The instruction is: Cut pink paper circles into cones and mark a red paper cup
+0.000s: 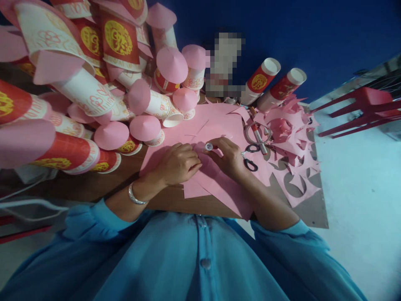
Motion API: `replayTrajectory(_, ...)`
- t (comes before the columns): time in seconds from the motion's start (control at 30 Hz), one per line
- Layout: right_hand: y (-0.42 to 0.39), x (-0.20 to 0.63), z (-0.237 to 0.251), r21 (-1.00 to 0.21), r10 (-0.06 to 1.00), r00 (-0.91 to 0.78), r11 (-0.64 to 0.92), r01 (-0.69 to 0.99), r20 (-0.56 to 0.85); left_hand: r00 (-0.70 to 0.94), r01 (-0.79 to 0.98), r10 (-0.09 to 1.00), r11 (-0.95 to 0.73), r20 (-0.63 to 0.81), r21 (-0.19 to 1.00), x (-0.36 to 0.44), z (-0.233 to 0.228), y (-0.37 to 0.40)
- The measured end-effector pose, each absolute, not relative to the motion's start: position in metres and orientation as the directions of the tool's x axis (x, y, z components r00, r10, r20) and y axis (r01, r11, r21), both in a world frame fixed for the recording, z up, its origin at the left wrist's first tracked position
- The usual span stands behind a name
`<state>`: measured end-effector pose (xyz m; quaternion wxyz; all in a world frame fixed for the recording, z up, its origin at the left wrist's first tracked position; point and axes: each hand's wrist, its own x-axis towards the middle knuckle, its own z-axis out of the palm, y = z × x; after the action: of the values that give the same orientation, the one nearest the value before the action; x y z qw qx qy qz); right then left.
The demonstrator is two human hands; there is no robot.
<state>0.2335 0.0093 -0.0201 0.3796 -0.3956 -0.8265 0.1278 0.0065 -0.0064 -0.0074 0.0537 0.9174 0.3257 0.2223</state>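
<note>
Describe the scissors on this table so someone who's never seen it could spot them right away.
Start at the brown table, spread with pink paper. Go to the right hand at its middle. The scissors lie just right of it, the only thing there with black loop handles, beside a tape roll.

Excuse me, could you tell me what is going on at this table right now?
A person in a blue shirt works on pink paper sheets on a wooden table. The left hand presses the paper, while the right hand holds a small glue stick against it. Scissors lie beside the right hand, pink offcuts farther right, and red-and-white paper cups with pink cone lids pile up on the left.
</note>
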Motion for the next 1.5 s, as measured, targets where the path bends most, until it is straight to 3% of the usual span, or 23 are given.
replayTrajectory(0.97,0.021,0.249,-0.017,-0.418,0.748,-0.400,0.640,0.645,0.529,0.651,0.577,0.679,-0.734,0.340,0.358,0.005,-0.017,-0.008)
replayTrajectory(1.2,0.011,0.250,0.002,-0.476,0.731,-0.230,0.616,0.627,0.643,0.653,0.578,0.670,-0.742,0.354,0.339,0.006,-0.019,-0.008)
replayTrajectory(1.37,0.006,0.236,-0.006,-0.529,0.748,-0.369,0.655,0.539,0.551,0.658,0.600,0.669,-0.744,0.346,0.296,0.006,-0.016,-0.008)
replayTrajectory(1.5,0.008,0.231,-0.016,-0.494,0.720,-0.447,0.691,0.528,0.530,0.664,0.611,0.678,-0.735,0.316,0.294,0.006,-0.015,-0.008)
